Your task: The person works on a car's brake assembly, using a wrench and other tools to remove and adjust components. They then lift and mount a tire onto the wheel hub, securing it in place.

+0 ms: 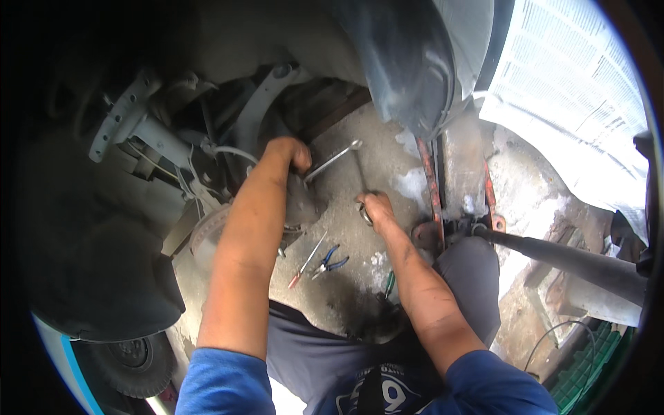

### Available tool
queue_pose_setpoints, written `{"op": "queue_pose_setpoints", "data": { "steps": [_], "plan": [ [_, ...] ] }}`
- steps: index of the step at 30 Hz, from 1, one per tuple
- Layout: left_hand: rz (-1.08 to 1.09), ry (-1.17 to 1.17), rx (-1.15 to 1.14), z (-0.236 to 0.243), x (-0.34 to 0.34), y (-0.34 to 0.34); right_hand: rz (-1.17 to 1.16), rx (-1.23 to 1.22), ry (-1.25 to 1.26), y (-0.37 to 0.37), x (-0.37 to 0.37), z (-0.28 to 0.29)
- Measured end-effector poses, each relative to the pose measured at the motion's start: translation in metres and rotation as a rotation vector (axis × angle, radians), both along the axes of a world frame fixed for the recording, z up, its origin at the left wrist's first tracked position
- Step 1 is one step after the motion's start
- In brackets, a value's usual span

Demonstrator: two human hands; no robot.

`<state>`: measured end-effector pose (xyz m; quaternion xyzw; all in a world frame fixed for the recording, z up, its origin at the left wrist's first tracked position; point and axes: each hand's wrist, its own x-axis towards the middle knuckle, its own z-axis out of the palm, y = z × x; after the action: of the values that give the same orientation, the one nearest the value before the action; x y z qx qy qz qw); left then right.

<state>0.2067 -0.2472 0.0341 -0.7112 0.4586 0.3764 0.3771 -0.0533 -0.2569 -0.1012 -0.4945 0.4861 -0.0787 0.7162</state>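
My left hand point(289, 153) is curled closed beside the bare wheel hub assembly point(299, 200); whatever its fingers grip is hidden. A long silver wrench point(333, 160) slants up and right from the hub, its near end just below those fingers and its far end sticking out over the concrete. To the right, my right hand point(377, 207) is wrapped round a metal tool point(366, 216) with a curved, shiny end showing below the fist. A thin, blurred shaft runs from that fist up toward the wrench's far end.
On the concrete floor point(346, 235) lie a red-handled screwdriver point(304, 266) and blue-handled pliers point(329, 262). A red jack frame point(430, 176) with a long dark handle point(560, 257) stands at the right. Grey suspension arms point(259, 100) and a dark fender liner point(401, 62) hang above.
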Motion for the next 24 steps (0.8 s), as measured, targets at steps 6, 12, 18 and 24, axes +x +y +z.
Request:
{"op": "queue_pose_setpoints", "data": {
  "steps": [6, 12, 18, 24],
  "plan": [
    [0.062, -0.041, 0.029, 0.001, -0.008, 0.018, 0.158, -0.288, -0.109, 0.015, 0.033, 0.028],
    [0.140, -0.073, -0.118, 0.042, -0.049, 0.005, -0.241, -0.024, 0.046, -0.009, 0.008, -0.008],
    [-0.162, -0.229, -0.072, 0.000, -0.061, -0.005, 0.165, -0.501, 0.472, 0.024, -0.013, -0.084],
    [-0.022, -0.313, -0.118, 0.047, -0.099, 0.005, 0.517, -0.606, 0.649, 0.064, -0.031, -0.127]
  ]
}}
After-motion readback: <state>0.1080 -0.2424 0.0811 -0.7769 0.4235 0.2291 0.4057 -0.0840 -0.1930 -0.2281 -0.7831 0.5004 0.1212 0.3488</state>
